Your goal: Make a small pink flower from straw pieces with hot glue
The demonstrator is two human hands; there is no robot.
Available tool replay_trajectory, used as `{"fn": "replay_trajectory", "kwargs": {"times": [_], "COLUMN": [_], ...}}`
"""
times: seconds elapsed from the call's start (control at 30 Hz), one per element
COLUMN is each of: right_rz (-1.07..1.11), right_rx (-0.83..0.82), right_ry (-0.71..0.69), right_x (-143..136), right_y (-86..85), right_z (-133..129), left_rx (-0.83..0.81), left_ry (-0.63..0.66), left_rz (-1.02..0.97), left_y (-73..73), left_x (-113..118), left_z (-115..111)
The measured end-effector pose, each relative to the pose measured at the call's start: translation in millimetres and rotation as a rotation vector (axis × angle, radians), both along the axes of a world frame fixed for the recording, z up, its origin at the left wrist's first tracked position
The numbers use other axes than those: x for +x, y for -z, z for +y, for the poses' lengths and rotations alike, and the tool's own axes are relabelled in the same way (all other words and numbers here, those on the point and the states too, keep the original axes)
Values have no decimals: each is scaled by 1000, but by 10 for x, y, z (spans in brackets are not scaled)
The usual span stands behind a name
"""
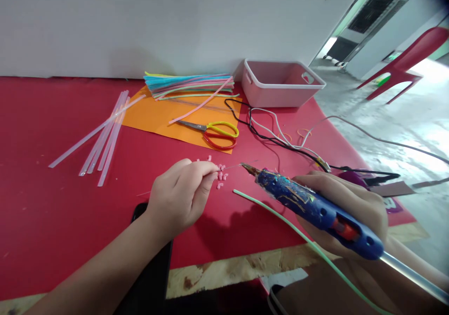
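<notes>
My left hand is closed in a pinch above the red table, beside several small pink pieces. What its fingertips hold is too small to name. A thin strand runs from near the fingertips to the nozzle of a blue glue gun. My right hand is wrapped round the glue gun, with a clear glue stick sticking out of its back end. A pale green pipe cleaner slants below the gun.
Scissors and colourful pipe cleaners lie on orange paper. Glue sticks are at left, a pink basket at the back. Cables cross the right side. A dark phone lies partly under my left arm.
</notes>
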State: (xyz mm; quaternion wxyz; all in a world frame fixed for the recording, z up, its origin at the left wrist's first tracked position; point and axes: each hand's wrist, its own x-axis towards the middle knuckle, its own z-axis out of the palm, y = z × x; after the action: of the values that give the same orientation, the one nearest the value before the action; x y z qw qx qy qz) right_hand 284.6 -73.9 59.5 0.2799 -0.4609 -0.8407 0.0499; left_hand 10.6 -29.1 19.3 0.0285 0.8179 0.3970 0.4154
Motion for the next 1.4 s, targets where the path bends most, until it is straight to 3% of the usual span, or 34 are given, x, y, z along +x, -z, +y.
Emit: {"fn": "replay_trajectory", "kwargs": {"times": [0.53, 1.17, 1.4], "right_rz": [0, -2, -13], "right_rx": [42, 53, 67], "right_ry": [-59, -23, 0], "right_x": [7, -23, -17], "right_y": [40, 25, 8], "right_z": [20, 34, 33], "left_rx": [58, 161, 126], "left_ry": [-56, -92, -94], "left_rz": [45, 34, 31], "left_y": [18, 10, 3], "left_x": [1, 16, 9], "left_z": [4, -12, -6]}}
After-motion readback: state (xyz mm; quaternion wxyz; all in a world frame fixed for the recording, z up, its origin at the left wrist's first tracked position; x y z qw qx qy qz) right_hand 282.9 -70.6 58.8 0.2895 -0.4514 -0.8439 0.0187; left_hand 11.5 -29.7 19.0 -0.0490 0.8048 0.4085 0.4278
